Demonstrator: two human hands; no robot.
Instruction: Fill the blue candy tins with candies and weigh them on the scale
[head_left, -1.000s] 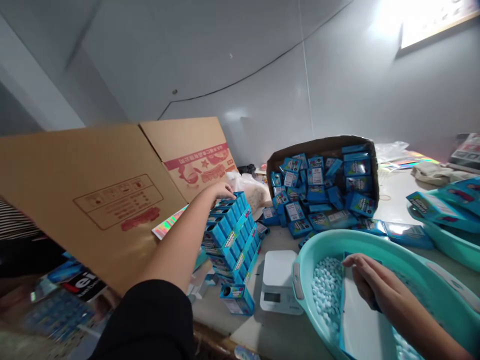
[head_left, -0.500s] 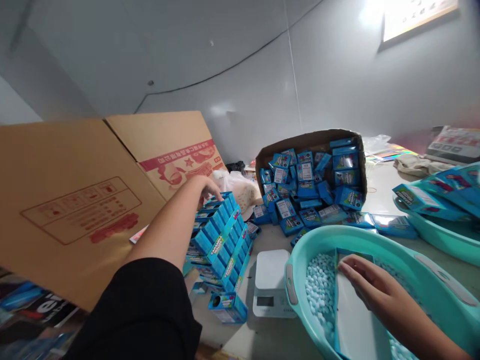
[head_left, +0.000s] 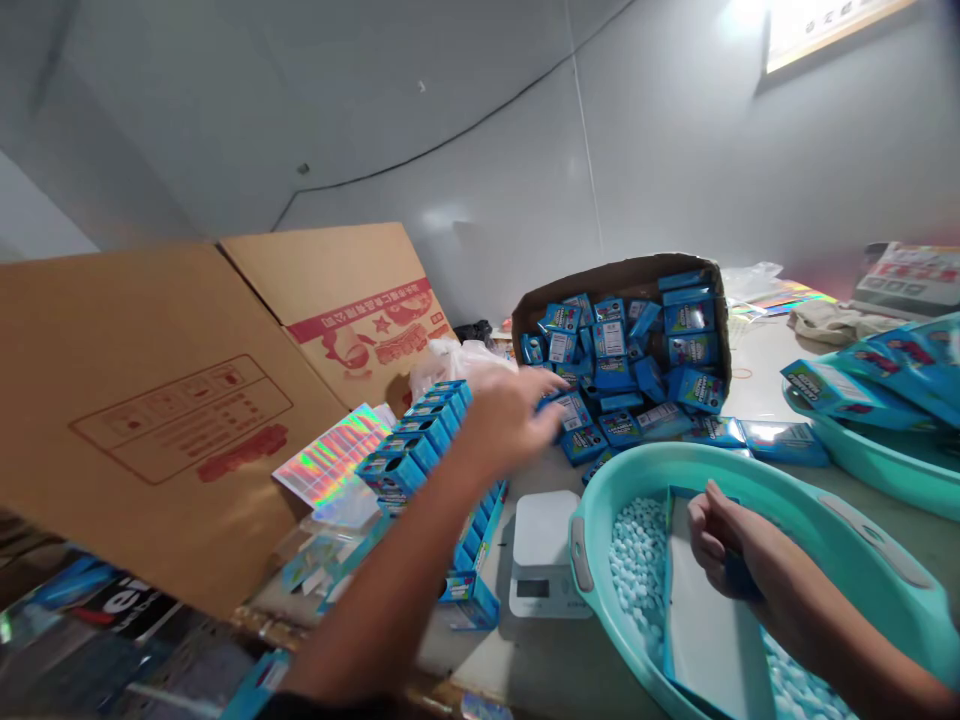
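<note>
My left hand (head_left: 511, 412) is stretched out above the table with fingers spread, holding nothing. It hangs between the stack of small blue boxes (head_left: 420, 440) and the pile of loose blue boxes (head_left: 622, 360) spilling from a tipped brown carton. My right hand (head_left: 726, 552) rests inside a teal basin (head_left: 600, 490) of small white pellets (head_left: 637, 560). Its fingers curl round the edge of an open blue tray (head_left: 705, 640) lying in the basin.
A small white scale (head_left: 544, 552) stands between the stack and the basin. A large cardboard box (head_left: 180, 400) with open flaps fills the left side, with holographic sheets (head_left: 330, 462) below it. A second teal basin (head_left: 877, 460) holding blue boxes sits at the right.
My left hand left the top of the blue box stack and swung right toward the loose pile. My right hand's fingers curled onto the tray edge in the basin.
</note>
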